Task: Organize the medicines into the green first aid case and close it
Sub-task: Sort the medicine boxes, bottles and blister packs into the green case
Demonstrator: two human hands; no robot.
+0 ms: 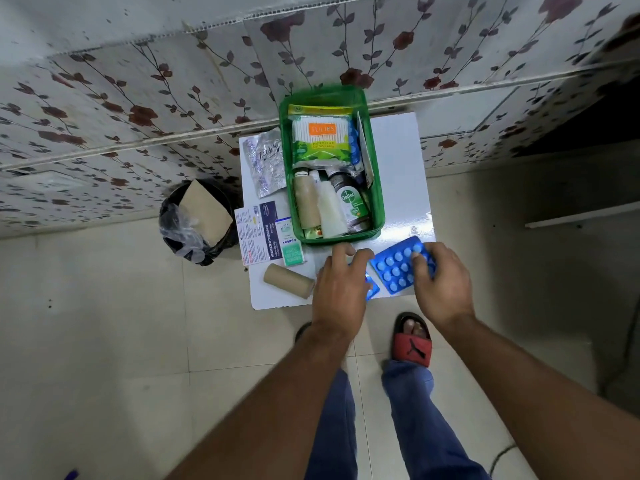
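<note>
The open green plastic first aid case (375,188) holds a cotton-bud packet (320,136), a tan bandage roll (306,202) and a dark Dettol bottle (348,199). Just in front of the case, my right hand (441,282) pinches a blue tablet blister strip (396,266) by its edge. My left hand (341,289) lies beside it, fingers loosely spread over a second blue strip (372,289).

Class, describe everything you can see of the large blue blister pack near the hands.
The blister pack is a shiny blue foil rectangle with rows of round, pale-blue tablet bubbles. It lies tilted on the white table, just in front of the green case. The right hand grips its right edge; the left hand is beside it.
</note>
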